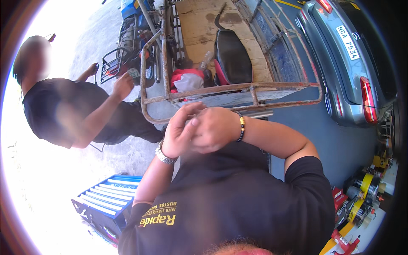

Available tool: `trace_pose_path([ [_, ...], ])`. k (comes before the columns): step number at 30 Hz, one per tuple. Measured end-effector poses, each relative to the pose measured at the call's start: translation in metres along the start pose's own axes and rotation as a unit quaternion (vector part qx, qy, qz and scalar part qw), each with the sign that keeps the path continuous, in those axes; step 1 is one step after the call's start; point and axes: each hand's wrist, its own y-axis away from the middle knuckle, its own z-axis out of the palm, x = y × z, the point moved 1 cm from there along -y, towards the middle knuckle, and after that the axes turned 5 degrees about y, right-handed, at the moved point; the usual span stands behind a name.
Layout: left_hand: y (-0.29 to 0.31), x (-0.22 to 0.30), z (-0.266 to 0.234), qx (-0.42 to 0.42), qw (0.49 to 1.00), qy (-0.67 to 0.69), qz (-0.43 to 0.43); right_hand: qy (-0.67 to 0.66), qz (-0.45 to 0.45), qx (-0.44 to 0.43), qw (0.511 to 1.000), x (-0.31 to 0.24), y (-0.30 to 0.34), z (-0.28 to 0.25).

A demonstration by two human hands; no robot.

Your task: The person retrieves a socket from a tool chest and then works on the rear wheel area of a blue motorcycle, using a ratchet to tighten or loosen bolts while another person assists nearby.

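My left hand [179,132], with a silver watch [165,154] at its wrist, is pressed against my right hand in front of my chest. Fingers on both hands are curled together, and anything between the palms is hidden. A dark beaded bracelet with gold beads [242,126] circles the wrist of my right hand [216,128]. Just beyond my hands runs the rusty rail [238,87] of a metal cargo frame. Inside it lie a black motorcycle seat [233,57] and a red and white cloth bundle [188,80], on flattened cardboard [195,25].
A co-worker in dark clothes [63,106] stands at left, beside a motorcycle rack [112,63]. At right is a parked grey car [340,63]. A blue slatted cabinet [108,195] is at lower left; red and yellow equipment [359,195] stands at lower right.
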Motion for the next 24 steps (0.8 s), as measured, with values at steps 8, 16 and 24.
trace_pose_path([
  [8, 0.133, -0.229, -0.054, 0.124, 0.9, 0.031, -0.417, 0.002, 0.484, -0.216, 0.848, 0.022, 0.101, 0.061],
  [16, 0.287, -0.447, -0.052, 0.351, 0.716, -0.088, -0.597, 0.088, 0.424, -0.377, 0.819, 0.037, 0.123, 0.101],
  [24, 0.244, -0.55, 0.053, 0.475, 0.637, 0.055, -0.604, -0.112, 0.318, -0.459, 0.822, 0.123, 0.091, 0.198],
])
